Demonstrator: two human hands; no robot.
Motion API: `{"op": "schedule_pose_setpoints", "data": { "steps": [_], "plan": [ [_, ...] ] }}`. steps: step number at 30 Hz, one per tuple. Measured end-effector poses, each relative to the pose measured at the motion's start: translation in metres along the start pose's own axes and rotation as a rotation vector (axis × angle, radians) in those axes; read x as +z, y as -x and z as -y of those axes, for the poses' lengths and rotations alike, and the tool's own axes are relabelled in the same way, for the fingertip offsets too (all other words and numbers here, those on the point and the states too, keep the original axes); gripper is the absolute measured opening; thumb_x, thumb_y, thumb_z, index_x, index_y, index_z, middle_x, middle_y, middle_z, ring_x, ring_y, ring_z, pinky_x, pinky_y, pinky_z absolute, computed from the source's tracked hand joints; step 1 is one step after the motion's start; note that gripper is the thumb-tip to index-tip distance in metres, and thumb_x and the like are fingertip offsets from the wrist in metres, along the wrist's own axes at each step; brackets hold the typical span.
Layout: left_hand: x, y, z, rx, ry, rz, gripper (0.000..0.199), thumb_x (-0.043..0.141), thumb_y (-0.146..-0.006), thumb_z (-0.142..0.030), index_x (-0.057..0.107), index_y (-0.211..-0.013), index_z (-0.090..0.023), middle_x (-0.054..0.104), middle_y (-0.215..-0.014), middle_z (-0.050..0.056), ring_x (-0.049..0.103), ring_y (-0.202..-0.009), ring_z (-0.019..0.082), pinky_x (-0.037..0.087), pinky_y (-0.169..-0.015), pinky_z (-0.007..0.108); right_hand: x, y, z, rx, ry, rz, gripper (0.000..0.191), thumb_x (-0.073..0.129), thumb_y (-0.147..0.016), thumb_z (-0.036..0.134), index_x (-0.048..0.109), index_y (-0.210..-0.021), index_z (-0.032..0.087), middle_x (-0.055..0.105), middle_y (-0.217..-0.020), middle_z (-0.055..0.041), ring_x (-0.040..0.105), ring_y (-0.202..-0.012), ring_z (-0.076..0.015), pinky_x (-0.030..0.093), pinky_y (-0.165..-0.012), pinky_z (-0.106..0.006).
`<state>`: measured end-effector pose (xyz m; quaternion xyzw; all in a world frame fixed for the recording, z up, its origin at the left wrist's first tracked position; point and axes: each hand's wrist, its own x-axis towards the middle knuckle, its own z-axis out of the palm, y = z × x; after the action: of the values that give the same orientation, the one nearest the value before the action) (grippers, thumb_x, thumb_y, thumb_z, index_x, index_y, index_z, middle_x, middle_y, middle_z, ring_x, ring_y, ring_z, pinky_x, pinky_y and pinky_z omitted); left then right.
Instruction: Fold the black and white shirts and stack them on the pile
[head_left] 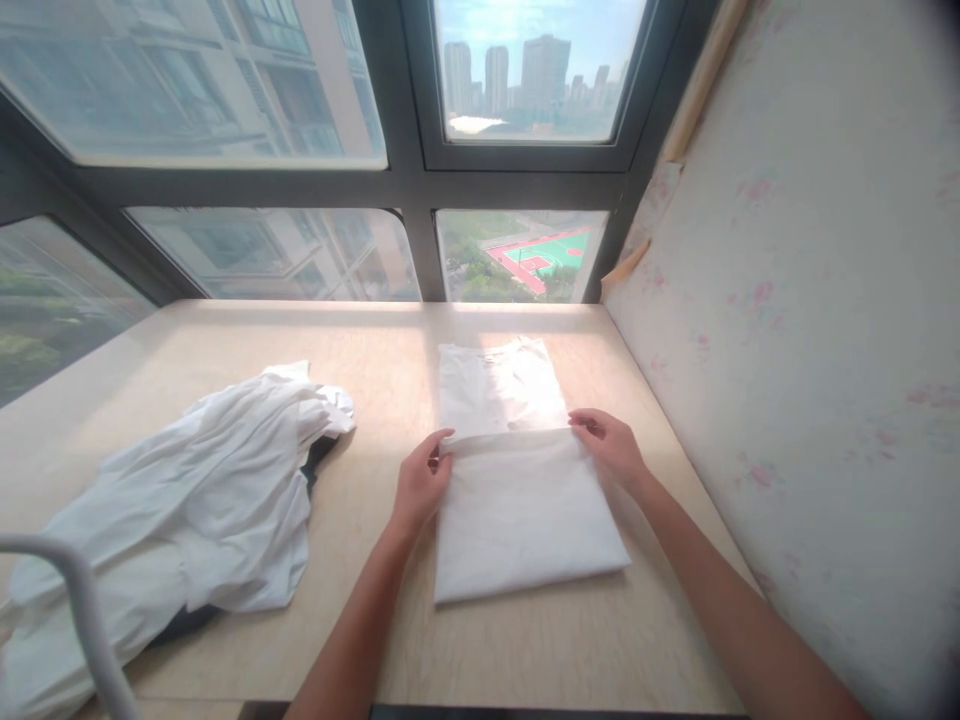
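A white shirt (525,520) lies partly folded on the wooden tabletop (525,660), its lower part turned up over the rest. The far part, with what looks like the neckline, reaches toward the window. My left hand (424,480) pinches the left end of the folded edge between thumb and fingers. At the right end of that same edge, my right hand (609,445) is closed on the cloth, its fingertips curled at the corner. Between the two hands the edge runs nearly straight.
A loose heap of white clothes (217,490), with dark cloth under it, lies on the left. A curved grey-white tube (79,590) stands at the lower left. A dark window frame (300,187) borders the far side, and a flowered wall (810,400) the right.
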<state>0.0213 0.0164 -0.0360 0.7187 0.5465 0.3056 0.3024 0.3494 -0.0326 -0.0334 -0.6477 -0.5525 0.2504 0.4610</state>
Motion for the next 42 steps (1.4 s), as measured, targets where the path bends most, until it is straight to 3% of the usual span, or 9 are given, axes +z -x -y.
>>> {"op": "schedule_pose_setpoints", "data": {
  "steps": [8,11,14,20,28,31,34,37,42],
  "plan": [
    [0.0,0.001,-0.009,0.052,-0.185,-0.04,0.048,0.045,-0.083,-0.012,0.059,-0.129,-0.015,0.067,-0.115,0.012,0.063,-0.107,0.026,0.05,-0.097,0.044,0.015,-0.008,-0.006,-0.15,0.202,0.003,0.024,0.052,-0.086,0.025,0.071,-0.099,0.019,0.073,-0.104,-0.0086,0.067,-0.097,-0.0232,0.055,-0.089,-0.042],
    [0.003,0.006,-0.03,0.204,-0.387,-0.03,0.057,0.046,-0.079,-0.006,0.054,-0.136,-0.012,0.056,-0.137,0.019,0.048,-0.13,0.034,0.041,-0.107,0.051,0.021,-0.001,0.011,-0.301,0.296,0.014,0.031,0.048,-0.088,0.016,0.069,-0.11,0.019,0.069,-0.117,-0.0106,0.06,-0.114,-0.0249,0.047,-0.103,-0.046],
    [0.019,0.015,-0.049,0.435,-0.592,0.051,0.061,0.048,-0.082,-0.007,0.049,-0.142,-0.014,0.042,-0.153,0.015,0.031,-0.145,0.033,0.03,-0.116,0.052,0.037,0.013,0.029,-0.524,0.428,0.148,0.042,0.042,-0.09,0.009,0.065,-0.124,0.021,0.062,-0.132,-0.0094,0.053,-0.127,-0.023,0.045,-0.107,-0.045],
    [0.059,0.02,-0.043,0.44,-0.655,0.14,0.058,0.043,-0.095,-0.035,0.038,-0.15,-0.018,0.035,-0.159,0.01,0.028,-0.147,0.032,0.021,-0.119,0.056,0.069,0.031,0.025,-0.559,0.65,0.319,0.052,0.041,-0.095,0.018,0.046,-0.146,0.018,0.045,-0.152,-0.0116,0.036,-0.144,-0.0269,0.033,-0.115,-0.053],
    [0.056,0.031,-0.037,0.441,-0.659,0.148,0.057,0.044,-0.096,-0.04,0.04,-0.149,-0.021,0.036,-0.158,0.01,0.031,-0.145,0.032,0.022,-0.117,0.056,0.06,0.039,0.018,-0.593,0.593,0.336,0.049,0.042,-0.094,0.021,0.047,-0.143,0.017,0.044,-0.152,-0.0118,0.036,-0.143,-0.0261,0.033,-0.115,-0.05],
    [0.038,0.029,-0.035,0.412,-0.66,0.12,0.056,0.048,-0.094,-0.038,0.042,-0.146,-0.019,0.043,-0.153,0.013,0.037,-0.141,0.034,0.026,-0.114,0.057,0.04,0.033,0.011,-0.504,0.528,0.183,0.042,0.045,-0.093,0.021,0.055,-0.134,0.017,0.055,-0.14,-0.0129,0.048,-0.13,-0.0255,0.04,-0.11,-0.046],
    [0.012,0.016,-0.026,0.206,-0.577,0.035,0.053,0.05,-0.092,-0.034,0.046,-0.142,-0.014,0.051,-0.142,0.019,0.047,-0.13,0.035,0.037,-0.106,0.053,0.019,0.022,-0.003,-0.3,0.505,-0.01,0.033,0.049,-0.09,0.023,0.063,-0.119,0.016,0.065,-0.118,-0.0135,0.057,-0.112,-0.0275,0.045,-0.101,-0.046],
    [-0.007,0.0,-0.014,-0.013,-0.404,0.044,0.047,0.051,-0.09,-0.034,0.054,-0.131,-0.012,0.063,-0.118,0.016,0.059,-0.11,0.03,0.046,-0.093,0.043,0.006,0.014,-0.012,-0.131,0.51,0.01,0.024,0.053,-0.087,0.029,0.067,-0.102,0.017,0.068,-0.099,-0.0107,0.061,-0.095,-0.0262,0.047,-0.09,-0.042],
    [-0.014,-0.009,-0.004,-0.108,-0.26,0.099,0.035,0.055,-0.087,-0.037,0.059,-0.117,-0.019,0.066,-0.082,-0.001,0.063,-0.075,0.016,0.048,-0.073,0.028,0.002,0.014,-0.008,0.048,0.469,0.125,0.023,0.056,-0.083,0.033,0.067,-0.099,0.021,0.063,-0.07,0.0003,0.059,-0.067,-0.018,0.044,-0.065,-0.03]
  ]
}}
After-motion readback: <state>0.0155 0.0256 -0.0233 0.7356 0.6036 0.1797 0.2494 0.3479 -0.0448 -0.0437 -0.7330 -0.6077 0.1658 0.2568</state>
